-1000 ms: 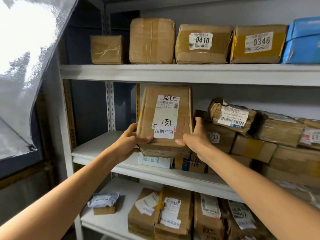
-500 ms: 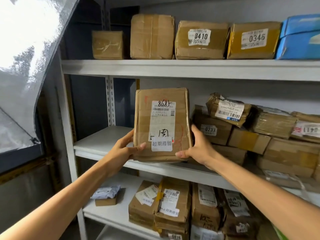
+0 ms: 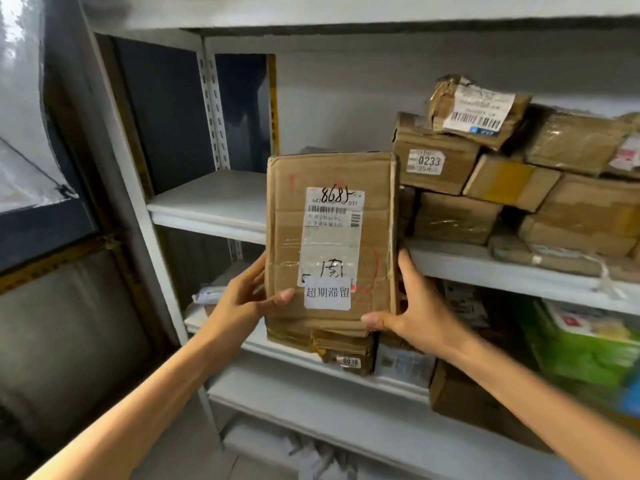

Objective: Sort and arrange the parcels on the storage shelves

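Observation:
I hold a flat brown cardboard parcel (image 3: 287, 244) upright in front of the white metal shelves, its label marked 8685 facing me. My left hand (image 3: 242, 299) grips its lower left edge, thumb across the front. My right hand (image 3: 415, 317) grips the lower right corner, thumb under the front face. The parcel hangs in the air before the middle shelf (image 3: 214, 206), whose left part is bare. A stack of brown parcels (image 3: 450, 188), one labelled 0233, fills the right of that shelf.
Below, the lower shelf (image 3: 298, 355) carries more boxes, one marked 0038 (image 3: 346, 358), and a green package (image 3: 581, 348) at right. A grey plastic-covered window and dark wall (image 3: 52, 168) close off the left. A slotted upright post (image 3: 211, 109) stands behind the shelf.
The parcel has come down from beside the top shelf's underside to in front of the middle shelf's edge, both hands still gripping it. My view has tilted down; the top-shelf parcels left the frame.

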A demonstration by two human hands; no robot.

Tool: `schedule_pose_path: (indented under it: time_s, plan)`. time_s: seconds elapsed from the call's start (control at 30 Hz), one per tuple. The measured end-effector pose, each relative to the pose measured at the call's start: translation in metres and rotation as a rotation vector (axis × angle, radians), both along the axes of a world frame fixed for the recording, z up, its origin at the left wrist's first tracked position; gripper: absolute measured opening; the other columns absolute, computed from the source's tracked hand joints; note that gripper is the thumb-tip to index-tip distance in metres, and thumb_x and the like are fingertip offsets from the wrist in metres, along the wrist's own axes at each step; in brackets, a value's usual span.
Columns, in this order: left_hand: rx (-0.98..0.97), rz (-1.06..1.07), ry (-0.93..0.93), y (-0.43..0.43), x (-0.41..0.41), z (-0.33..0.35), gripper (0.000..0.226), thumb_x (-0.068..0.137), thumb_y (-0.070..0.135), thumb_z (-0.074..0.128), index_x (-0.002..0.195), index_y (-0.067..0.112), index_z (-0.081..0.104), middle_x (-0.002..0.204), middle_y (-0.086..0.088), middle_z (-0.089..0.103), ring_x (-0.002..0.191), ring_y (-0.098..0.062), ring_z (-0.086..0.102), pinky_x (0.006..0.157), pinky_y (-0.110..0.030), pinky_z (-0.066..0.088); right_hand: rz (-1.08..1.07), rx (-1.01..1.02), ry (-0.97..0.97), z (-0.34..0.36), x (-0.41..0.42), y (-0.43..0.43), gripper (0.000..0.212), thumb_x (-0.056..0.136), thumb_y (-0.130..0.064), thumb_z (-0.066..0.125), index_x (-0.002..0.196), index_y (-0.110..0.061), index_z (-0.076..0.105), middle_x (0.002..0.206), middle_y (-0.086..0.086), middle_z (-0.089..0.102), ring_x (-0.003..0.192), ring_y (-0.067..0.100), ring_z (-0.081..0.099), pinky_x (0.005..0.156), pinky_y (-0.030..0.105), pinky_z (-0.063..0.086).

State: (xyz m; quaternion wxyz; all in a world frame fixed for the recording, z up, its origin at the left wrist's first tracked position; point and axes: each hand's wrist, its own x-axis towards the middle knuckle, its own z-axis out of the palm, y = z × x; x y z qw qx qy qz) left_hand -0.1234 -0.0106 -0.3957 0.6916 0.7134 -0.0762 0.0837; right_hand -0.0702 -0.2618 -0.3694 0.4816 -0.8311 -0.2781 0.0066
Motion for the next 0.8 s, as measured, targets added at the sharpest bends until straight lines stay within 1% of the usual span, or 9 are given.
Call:
schedule_pose_path:
  time_s: [0.1,0.17,0.27,0.37,0.4,0.47,0.57,0.7,0.8]
  plan:
    - [0.015,-0.044,0.064,-0.008,-0.014,-0.028,0.08,0.07,0.035,0.079,0.14,0.03,0.043,0.126,0.01,0.064,0.115,-0.01,0.061,0.086,-0.024,0.054,-0.01,-0.006,0.051,-0.035,-0.015,-0.016,0.096,0.07,-0.014,0.085,0.145,-0.03,0.028,0.128,-0.028,0.048,0.119,-0.012,0.047,0.104,0.014,0.036]
    - [0.029,-0.079,0.089,-0.015,-0.018,-0.046,0.07,0.077,0.023,0.073,0.14,0.027,0.044,0.127,0.007,0.064,0.117,-0.013,0.061,0.087,-0.025,0.054,-0.019,-0.003,0.098,-0.054,-0.022,-0.026,0.092,0.069,-0.012,0.086,0.141,-0.033,0.033,0.124,-0.032,0.049,0.114,-0.02,0.047,0.1,0.009,0.038]
    - [0.019,-0.12,0.145,-0.03,-0.018,-0.069,0.069,0.078,0.015,0.067,0.142,0.025,0.043,0.13,0.005,0.063,0.119,-0.014,0.059,0.088,-0.024,0.053,-0.058,0.037,0.198,-0.079,-0.031,-0.042,0.09,0.071,-0.002,0.082,0.139,-0.033,0.032,0.123,-0.026,0.052,0.107,-0.025,0.048,0.087,0.004,0.043]
    - [0.002,-0.165,0.191,-0.048,-0.018,-0.086,0.074,0.076,0.024,0.074,0.144,0.023,0.042,0.132,0.002,0.061,0.122,-0.015,0.058,0.091,-0.024,0.052,-0.108,0.062,0.265,-0.095,-0.039,-0.059,0.098,0.072,0.0,0.08,0.148,-0.027,0.025,0.133,-0.014,0.05,0.108,-0.026,0.046,0.083,0.001,0.042]
    - [0.004,-0.184,0.206,-0.054,-0.018,-0.091,0.075,0.076,0.025,0.074,0.144,0.023,0.041,0.133,0.002,0.061,0.123,-0.015,0.057,0.092,-0.024,0.051,-0.131,0.059,0.275,-0.101,-0.042,-0.066,0.101,0.072,-0.001,0.081,0.15,-0.027,0.022,0.137,-0.013,0.048,0.11,-0.024,0.046,0.087,0.002,0.042]
    - [-0.001,-0.219,0.228,-0.066,-0.017,-0.1,0.069,0.083,0.015,0.073,0.144,0.025,0.041,0.133,0.004,0.061,0.123,-0.014,0.057,0.093,-0.024,0.051,-0.165,0.066,0.3,-0.11,-0.049,-0.08,0.111,0.072,-0.001,0.081,0.154,-0.028,0.012,0.143,-0.017,0.044,0.118,-0.017,0.046,0.095,0.01,0.044]
    - [-0.008,-0.274,0.281,-0.085,-0.014,-0.111,0.068,0.083,0.007,0.069,0.142,0.028,0.042,0.129,0.007,0.063,0.12,-0.012,0.059,0.089,-0.023,0.053,-0.23,0.056,0.338,-0.124,-0.064,-0.1,0.12,0.072,-0.001,0.081,0.154,-0.034,0.0,0.141,-0.028,0.04,0.123,-0.011,0.046,0.094,0.012,0.045]
    - [0.055,-0.377,0.323,-0.112,-0.008,-0.126,0.071,0.084,0.012,0.071,0.145,0.03,0.039,0.133,0.006,0.06,0.122,-0.014,0.057,0.097,-0.035,0.052,-0.384,0.079,0.35,-0.144,-0.09,-0.126,0.11,0.07,0.002,0.082,0.153,-0.029,0.016,0.127,-0.028,0.051,0.118,-0.007,0.052,0.09,0.017,0.05]
    - [0.083,-0.47,0.349,-0.139,-0.004,-0.131,0.071,0.083,0.014,0.068,0.145,0.032,0.038,0.132,0.008,0.06,0.122,-0.012,0.057,0.095,-0.034,0.053,-0.498,0.101,0.342,-0.155,-0.115,-0.147,0.104,0.071,0.001,0.081,0.145,-0.043,0.023,0.125,-0.025,0.055,0.118,-0.002,0.054,0.096,0.027,0.051]
